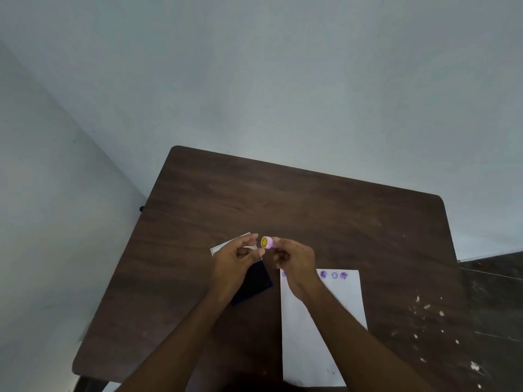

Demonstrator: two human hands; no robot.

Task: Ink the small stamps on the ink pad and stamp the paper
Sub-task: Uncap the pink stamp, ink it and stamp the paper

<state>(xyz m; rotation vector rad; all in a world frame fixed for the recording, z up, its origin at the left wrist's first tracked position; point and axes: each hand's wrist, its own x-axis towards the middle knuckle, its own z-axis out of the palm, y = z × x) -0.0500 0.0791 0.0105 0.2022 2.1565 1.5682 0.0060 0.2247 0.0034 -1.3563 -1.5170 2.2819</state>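
Above the middle of the dark wooden table (311, 205), both hands meet in the air with a small stamp (267, 242) between them. That stamp is a short pink-purple cylinder with a yellow round end bearing a smiley face, and the yellow end is turned toward the left hand. The right hand (294, 263) pinches the stamp's pink body at its fingertips, the other fingers curled under the palm. The left hand (236, 263) sits just beside it, its forefinger and thumb bent into an open pincer near the yellow end; whether they touch the stamp cannot be told, and nothing can be seen in their grip.

Beneath the left hand lies the ink pad (253, 284), a dark flat rectangle, partly hidden by the wrist. A white card-like lid or wrapper (226, 246) shows behind the left fingers. Under the right forearm lies the white paper (308, 349), with purple stamped marks (334, 275) in a row along its far edge.
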